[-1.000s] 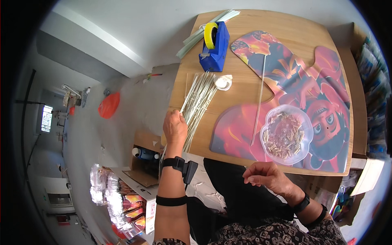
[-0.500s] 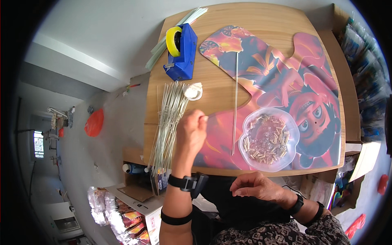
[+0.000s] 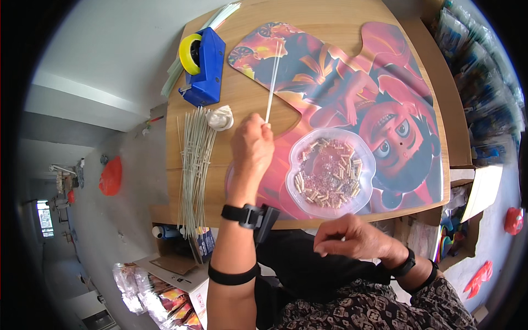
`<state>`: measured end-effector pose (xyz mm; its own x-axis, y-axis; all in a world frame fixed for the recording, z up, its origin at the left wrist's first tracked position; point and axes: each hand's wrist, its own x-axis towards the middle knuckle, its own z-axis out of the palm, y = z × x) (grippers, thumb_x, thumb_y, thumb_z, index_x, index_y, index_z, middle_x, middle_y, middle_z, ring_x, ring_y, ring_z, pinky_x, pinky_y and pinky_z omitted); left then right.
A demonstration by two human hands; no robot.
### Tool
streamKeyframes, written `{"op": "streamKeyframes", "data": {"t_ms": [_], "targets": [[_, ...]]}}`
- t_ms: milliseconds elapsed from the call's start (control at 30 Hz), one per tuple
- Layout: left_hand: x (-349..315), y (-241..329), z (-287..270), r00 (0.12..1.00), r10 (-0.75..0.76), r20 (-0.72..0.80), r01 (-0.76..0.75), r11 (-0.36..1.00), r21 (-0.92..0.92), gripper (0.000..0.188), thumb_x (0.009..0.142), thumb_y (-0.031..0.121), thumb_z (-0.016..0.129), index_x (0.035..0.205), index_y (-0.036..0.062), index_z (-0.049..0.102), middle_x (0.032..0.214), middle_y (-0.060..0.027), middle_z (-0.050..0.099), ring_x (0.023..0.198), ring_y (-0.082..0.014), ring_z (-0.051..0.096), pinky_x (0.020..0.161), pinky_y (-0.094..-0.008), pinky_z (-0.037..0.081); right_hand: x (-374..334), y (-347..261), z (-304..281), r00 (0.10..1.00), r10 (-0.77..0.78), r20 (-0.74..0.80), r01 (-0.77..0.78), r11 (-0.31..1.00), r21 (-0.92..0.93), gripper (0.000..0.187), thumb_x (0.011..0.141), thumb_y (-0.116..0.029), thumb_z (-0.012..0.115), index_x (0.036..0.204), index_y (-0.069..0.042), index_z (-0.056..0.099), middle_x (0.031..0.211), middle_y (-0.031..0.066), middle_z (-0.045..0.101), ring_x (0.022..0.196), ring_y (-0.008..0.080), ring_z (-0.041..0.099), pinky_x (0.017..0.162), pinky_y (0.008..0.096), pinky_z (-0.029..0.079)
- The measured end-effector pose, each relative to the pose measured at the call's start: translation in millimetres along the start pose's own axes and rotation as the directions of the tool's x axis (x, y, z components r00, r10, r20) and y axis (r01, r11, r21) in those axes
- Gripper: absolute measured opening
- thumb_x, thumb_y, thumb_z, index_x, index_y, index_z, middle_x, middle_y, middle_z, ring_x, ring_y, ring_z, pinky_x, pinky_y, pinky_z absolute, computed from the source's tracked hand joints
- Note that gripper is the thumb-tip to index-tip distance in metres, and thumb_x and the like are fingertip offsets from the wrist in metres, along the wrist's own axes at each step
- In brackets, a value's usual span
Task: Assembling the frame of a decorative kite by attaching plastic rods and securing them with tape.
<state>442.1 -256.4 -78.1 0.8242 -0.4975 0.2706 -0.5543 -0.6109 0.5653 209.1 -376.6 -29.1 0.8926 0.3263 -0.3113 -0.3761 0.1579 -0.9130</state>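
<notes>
My left hand (image 3: pixel 253 144) is closed around two thin pale rods (image 3: pixel 273 82) over the table's front half. Their far ends point away across the printed sheet, and the near ends are hidden by the hand. Just left of it lies a bundle of similar rods (image 3: pixel 193 165). My right hand (image 3: pixel 350 237) hovers at the table's front edge with fingers curled in, and whatever it may hold is hidden. In front of it stands a clear plastic bowl (image 3: pixel 369 181) containing many short pale tube pieces (image 3: pixel 319 196).
A blue tape dispenser (image 3: pixel 206 71) with yellow tape stands at the far left, near a white roll (image 3: pixel 221 117). A large shaped sheet with a cartoon figure (image 3: pixel 352 71) covers much of the wooden table (image 3: pixel 192 118). Packed bags (image 3: pixel 481 82) line the right side; open boxes sit below.
My left hand has moved onto the two rods, which lay loose on the sheet, and has gripped them. They now slant. My right hand has curled tighter. The whole view has shifted.
</notes>
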Motion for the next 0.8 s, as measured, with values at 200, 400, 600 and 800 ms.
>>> {"op": "streamKeyframes", "data": {"t_ms": [200,400,600,800], "targets": [[-59,24,-72,0.985,-0.166,0.042,0.171,0.930,-0.325,0.004,0.088,0.003,0.055,0.085,0.0022,0.055,0.069,0.0000,0.053,0.058,-0.0061,0.049,0.052,-0.0206,0.041,9,-30,-42,0.806,-0.252,-0.535,0.059,0.934,-0.352,0.010,0.084,-0.006,0.062,0.081,0.003,0.060,0.063,0.0047,0.054,0.061,0.0078,0.046,0.055,0.0268,0.041],[-143,48,-96,0.937,-0.346,0.047,0.327,0.823,-0.464,0.005,0.089,0.002,0.054,0.094,0.0006,0.056,0.070,-0.0001,0.053,0.054,-0.0030,0.043,0.049,-0.0178,0.035,57,-14,-44,0.785,-0.537,-0.309,0.116,0.618,-0.778,0.007,0.076,-0.006,0.058,0.079,0.000,0.058,0.067,0.0165,0.057,0.063,0.0310,0.058,0.058,0.0390,0.046],[-210,61,-99,0.925,-0.376,0.047,0.366,0.853,-0.372,0.008,0.088,0.000,0.054,0.095,-0.0005,0.056,0.065,-0.0003,0.053,0.052,-0.0029,0.043,0.047,-0.0178,0.033,88,7,-32,0.787,-0.582,-0.205,-0.018,0.311,-0.950,0.009,0.074,-0.009,0.059,0.081,-0.004,0.060,0.082,0.0177,0.057,0.073,0.0352,0.062,0.066,0.0437,0.050],[-240,64,-102,0.910,-0.414,0.031,0.381,0.803,-0.458,0.007,0.089,0.001,0.055,0.095,-0.0007,0.057,0.062,0.0001,0.052,0.051,-0.0029,0.043,0.046,-0.0175,0.031,94,13,-29,0.800,-0.564,-0.203,-0.009,0.328,-0.945,0.008,0.072,-0.012,0.063,0.078,-0.007,0.062,0.084,0.0139,0.057,0.077,0.0341,0.062,0.066,0.0425,0.050]]}}
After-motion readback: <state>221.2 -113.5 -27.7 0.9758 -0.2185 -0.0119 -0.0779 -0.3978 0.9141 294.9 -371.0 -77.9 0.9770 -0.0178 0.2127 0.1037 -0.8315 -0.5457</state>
